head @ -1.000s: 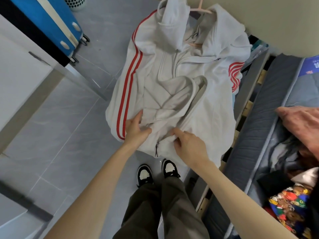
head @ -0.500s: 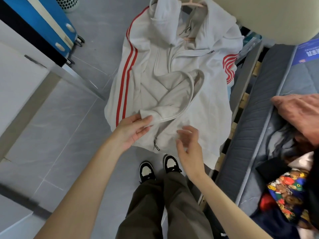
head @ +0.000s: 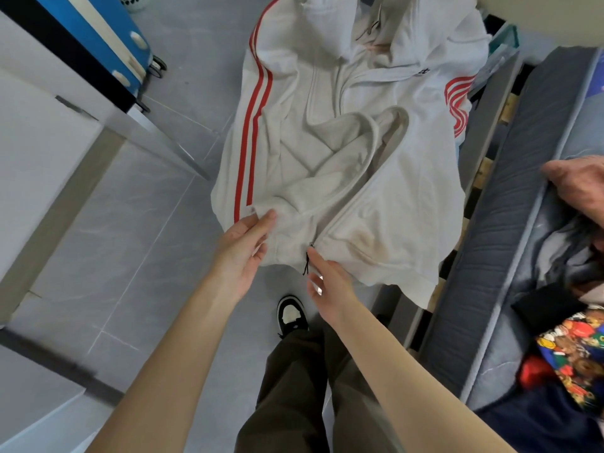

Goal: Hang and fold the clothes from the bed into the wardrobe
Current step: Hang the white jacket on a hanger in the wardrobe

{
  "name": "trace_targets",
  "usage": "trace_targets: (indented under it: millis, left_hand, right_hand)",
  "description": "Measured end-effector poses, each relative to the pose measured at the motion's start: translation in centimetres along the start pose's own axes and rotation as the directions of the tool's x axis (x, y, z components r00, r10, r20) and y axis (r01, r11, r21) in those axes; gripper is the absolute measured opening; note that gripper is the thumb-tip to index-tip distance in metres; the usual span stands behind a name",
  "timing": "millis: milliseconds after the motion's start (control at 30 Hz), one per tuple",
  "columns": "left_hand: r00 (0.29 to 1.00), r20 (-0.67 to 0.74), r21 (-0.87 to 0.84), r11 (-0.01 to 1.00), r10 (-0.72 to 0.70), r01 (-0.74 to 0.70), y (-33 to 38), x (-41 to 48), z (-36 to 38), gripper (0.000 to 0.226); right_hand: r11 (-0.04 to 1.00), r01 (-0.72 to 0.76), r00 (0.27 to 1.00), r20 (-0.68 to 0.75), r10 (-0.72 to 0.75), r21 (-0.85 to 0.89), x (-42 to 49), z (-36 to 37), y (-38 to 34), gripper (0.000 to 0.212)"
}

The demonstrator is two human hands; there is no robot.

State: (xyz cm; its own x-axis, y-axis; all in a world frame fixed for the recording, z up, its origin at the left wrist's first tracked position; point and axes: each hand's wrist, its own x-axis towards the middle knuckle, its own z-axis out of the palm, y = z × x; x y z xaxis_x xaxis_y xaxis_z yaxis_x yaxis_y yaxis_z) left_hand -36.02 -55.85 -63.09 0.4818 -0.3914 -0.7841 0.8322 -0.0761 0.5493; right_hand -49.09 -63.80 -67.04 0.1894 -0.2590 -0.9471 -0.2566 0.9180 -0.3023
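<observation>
Steadying the hem (head: 369, 269) of the white jacket (head: 385, 204) at frame centre, the straight-fingered left hand (head: 243, 248) touched cloth while the right hand (head: 330, 282), fingers apart, neared the zip pull (head: 306, 263), seemingly to fasten it.

Person's wearing loose dark olive-brown trousers (head: 294, 387), lower centre of frame, fabric hanging in long vertical folds. One sneaker (head: 291, 313) is showing just above them: black w/ white toe & side panels. Forearms (head: 183, 348) are showing bare, no sleeves down to left hand (head: 243, 253) & right hand (head: 330, 282).
</observation>
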Motion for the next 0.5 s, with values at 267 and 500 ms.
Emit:
trace_targets:
  millis: [267,500]
  left_hand:
    - [0.996,0.012,0.225,0.971,-0.089,0.084,-0.1,-0.5,0.7,0.045]
    - [0.984,0.113,0.356,0.931,-0.134,0.086,-1.1,-2.1,2.4,0.009]
  right_hand:
    - [0.996,0.041,0.999,0.024,-0.039,-0.076,0.1,-0.2,-0.7,0.027]
    - [0.981,-0.112,0.909,0.416,0.036,0.160,-4.1,-4.6,-2.5,0.009]
